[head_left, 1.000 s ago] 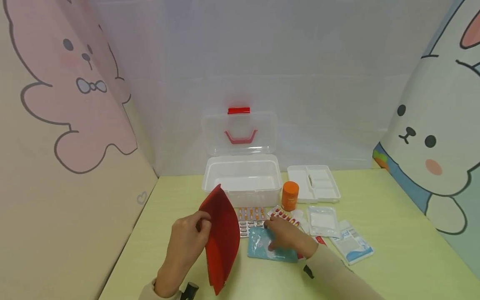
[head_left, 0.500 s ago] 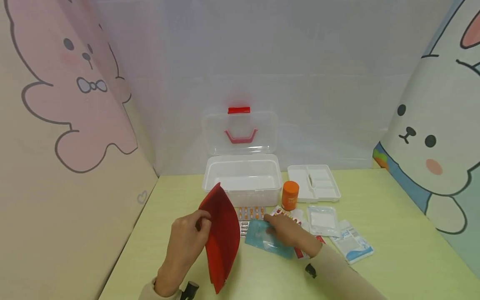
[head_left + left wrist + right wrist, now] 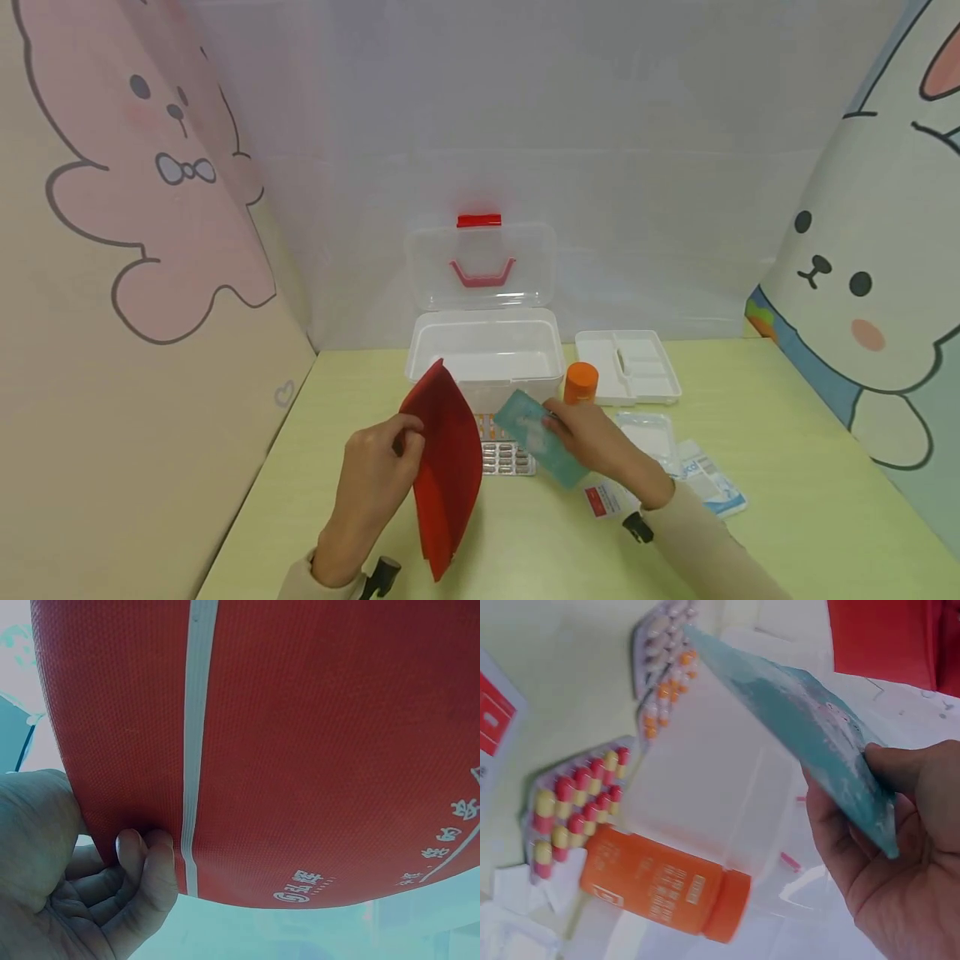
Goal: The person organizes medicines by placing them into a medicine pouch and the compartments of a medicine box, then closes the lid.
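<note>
My left hand pinches the edge of a red fabric bag, held upright above the table. In the left wrist view the bag shows a white strip and white printed characters, with the thumb and fingers of my left hand at its edge. Between the thumb and fingers of my right hand is a flat teal packet, tilted and raised in front of the white box. In the right wrist view this glossy packet appears nearly edge-on, gripped at one end by my right hand.
The white box has its clear lid standing open behind. An orange bottle and a divided white tray stand to its right. Several capsule blister packs, a clear packaged pad and a blue-white packet lie nearer.
My right hand has picked up the teal packet from the table and lifted it toward the box, tilting it. Blister packs beneath show more fully. My left hand and the bag stay almost still.
</note>
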Demonstrator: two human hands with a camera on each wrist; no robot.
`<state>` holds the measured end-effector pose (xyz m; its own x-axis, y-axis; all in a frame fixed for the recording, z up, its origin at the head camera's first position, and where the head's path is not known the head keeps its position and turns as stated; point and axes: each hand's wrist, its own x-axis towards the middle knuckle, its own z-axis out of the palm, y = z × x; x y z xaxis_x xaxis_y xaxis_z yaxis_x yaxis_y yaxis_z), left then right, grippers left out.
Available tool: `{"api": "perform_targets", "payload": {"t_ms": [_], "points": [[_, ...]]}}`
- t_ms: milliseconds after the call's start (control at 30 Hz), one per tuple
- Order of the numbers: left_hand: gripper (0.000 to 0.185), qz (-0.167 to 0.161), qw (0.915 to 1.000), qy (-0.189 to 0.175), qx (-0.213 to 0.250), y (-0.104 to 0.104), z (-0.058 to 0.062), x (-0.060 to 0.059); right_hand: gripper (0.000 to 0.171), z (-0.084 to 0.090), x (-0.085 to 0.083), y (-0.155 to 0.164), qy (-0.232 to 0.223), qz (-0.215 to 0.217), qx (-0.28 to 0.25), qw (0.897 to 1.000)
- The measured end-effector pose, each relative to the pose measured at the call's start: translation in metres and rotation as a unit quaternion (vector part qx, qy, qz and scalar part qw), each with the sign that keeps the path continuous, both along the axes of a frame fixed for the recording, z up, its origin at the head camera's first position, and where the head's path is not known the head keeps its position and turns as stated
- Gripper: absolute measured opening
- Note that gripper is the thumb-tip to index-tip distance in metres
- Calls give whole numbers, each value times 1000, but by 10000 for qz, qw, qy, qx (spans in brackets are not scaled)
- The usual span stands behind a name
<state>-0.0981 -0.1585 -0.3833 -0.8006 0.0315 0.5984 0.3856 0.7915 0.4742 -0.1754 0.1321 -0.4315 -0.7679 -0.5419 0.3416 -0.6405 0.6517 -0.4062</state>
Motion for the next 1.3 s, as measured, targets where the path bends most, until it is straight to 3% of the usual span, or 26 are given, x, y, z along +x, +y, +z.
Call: {"api": "perform_targets", "payload": {"t_ms": [300,500,600,733,933,1100,1300], "points": [[19,-61,9999,93,82,3,3,-2,9,27,7,7,377,-570,-643,9956],[19,-180,9995,236,135,8,5,-5,2,42,13,6,1272,-606,-1296,9815],[19,-221,9992,306,164,12,5,-7,14,49,18,4,1563,-682,-1530,9734],[17,-253,9990,295,223,19,6,-9,28,59,27,0,1563,-789,-1761,9687],[17,-321,9986,280,298,30,7,-14,33,72,39,-9,1561,-918,-1948,9640],[15,-408,9980,293,373,38,6,-16,33,73,44,-18,1607,-902,-2104,9601],[14,-439,9974,392,426,47,6,-16,33,67,46,-32,1430,-792,-2060,9648]]}}
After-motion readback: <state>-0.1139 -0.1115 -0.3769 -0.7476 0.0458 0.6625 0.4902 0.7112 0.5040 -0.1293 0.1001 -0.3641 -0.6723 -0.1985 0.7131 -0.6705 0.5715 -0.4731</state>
